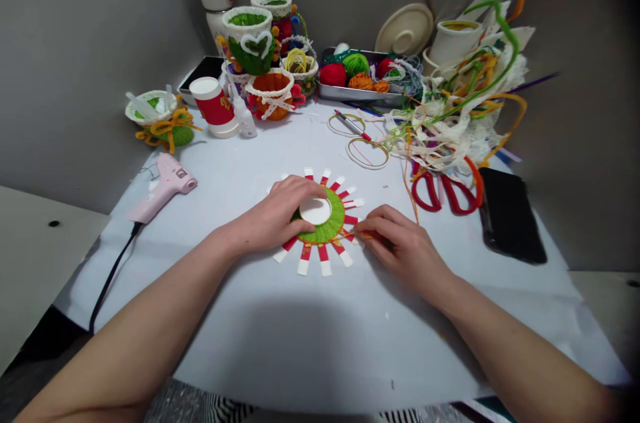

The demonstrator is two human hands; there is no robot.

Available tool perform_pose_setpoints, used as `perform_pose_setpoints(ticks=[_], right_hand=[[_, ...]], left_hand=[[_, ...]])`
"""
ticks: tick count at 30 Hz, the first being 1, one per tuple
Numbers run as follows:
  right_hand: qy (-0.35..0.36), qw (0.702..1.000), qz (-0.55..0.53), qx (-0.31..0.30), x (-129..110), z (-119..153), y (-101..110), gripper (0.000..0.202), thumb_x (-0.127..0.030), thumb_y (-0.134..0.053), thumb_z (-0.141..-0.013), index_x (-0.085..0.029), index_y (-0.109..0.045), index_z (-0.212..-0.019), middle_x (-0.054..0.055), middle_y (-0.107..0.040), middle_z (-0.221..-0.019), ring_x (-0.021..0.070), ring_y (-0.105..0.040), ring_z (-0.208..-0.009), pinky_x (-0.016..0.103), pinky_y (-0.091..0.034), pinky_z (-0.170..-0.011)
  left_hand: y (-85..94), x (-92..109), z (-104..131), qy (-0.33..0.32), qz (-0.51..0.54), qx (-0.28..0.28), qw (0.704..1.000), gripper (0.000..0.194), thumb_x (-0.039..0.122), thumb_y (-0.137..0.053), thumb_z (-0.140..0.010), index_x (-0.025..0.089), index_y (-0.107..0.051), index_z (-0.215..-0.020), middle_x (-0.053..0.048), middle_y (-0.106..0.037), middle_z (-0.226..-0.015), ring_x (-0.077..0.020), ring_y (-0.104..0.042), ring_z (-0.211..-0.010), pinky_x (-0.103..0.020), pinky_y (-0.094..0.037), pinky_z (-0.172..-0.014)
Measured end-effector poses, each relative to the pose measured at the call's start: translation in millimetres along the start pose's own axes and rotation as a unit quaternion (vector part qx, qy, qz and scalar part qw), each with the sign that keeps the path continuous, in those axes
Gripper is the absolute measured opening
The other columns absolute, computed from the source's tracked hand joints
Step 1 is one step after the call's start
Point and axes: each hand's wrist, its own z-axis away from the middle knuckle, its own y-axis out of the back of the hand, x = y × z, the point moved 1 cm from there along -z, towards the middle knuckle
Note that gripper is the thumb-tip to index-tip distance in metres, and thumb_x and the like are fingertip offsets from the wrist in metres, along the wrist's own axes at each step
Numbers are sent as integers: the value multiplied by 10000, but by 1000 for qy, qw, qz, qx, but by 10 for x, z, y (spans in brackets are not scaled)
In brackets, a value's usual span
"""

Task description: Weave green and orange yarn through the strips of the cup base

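A paper cup cut into splayed red and white strips (323,254) lies flat on the table, with a ring of green yarn (336,211) wound around its white round base (316,211). Orange yarn runs along the outer edge of the green ring. My left hand (293,206) grips the ring from the left, thumb and fingers on either side of the base. On the right, my right hand (395,240) pinches the orange yarn (367,235) close to the strips. The yarn's tail (409,176) trails back toward the pile of trimmings.
A pink glue gun (165,188) with a black cord lies at left. Red scissors (444,193) and a black phone (511,215) lie at right. Behind stand a red-and-white paper cup (216,107), several yarn baskets (273,93), a tray of yarn balls (363,95) and tangled lace trimmings (440,136).
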Motion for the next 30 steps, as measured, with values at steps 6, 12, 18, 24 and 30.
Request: perform_pose_setpoints(ticks=[6, 12, 18, 24, 30], right_hand=[[49, 996, 8, -77, -85, 57, 98, 206, -118, -514, -1033, -191, -706, -1053, 87, -693, -980, 194, -650, -882, 317, -541, -755], [75, 981, 58, -168, -194, 151, 182, 241, -123, -490, -1050, -165, -720, -992, 83, -658, -926, 190, -602, -820, 307, -511, -703], [104, 971, 66, -204, -279, 216, 140, 271, -108, -496, -1039, -149, -663, -830, 65, -617, -851, 170, -546, -726, 292, -447, -619], [73, 978, 136, -139, -206, 247, 107, 246, -85, -494, -1020, -141, -664, -852, 87, -611, -852, 199, -543, -744, 323, -441, -629], [6, 994, 83, -70, -44, 115, 22, 171, -110, -540, -1012, -160, -683, -934, 72, -655, -902, 201, -613, -823, 318, -489, -710]], left_hand=[[8, -74, 18, -19, 13, -28, 999, 428, 115, -612, -956, 292, -559, -1342, -66, -645, -1424, -278, -540, -1357, -530, -386, -1181], [54, -59, 14, -23, 19, -41, 999, 390, 120, -629, -951, 268, -583, -1309, -77, -669, -1384, -275, -561, -1328, -495, -418, -1143], [68, -58, 11, -16, 24, -49, 998, 364, 147, -638, -964, 259, -580, -1305, -73, -668, -1374, -267, -564, -1312, -478, -430, -1135], [73, -56, 5, -23, 25, -56, 998, 351, 147, -620, -979, 260, -567, -1307, -70, -661, -1394, -264, -560, -1321, -487, -415, -1155], [57, -58, 8, -24, 28, -50, 998, 353, 127, -614, -955, 259, -577, -1280, -70, -669, -1377, -268, -559, -1311, -487, -428, -1134]])
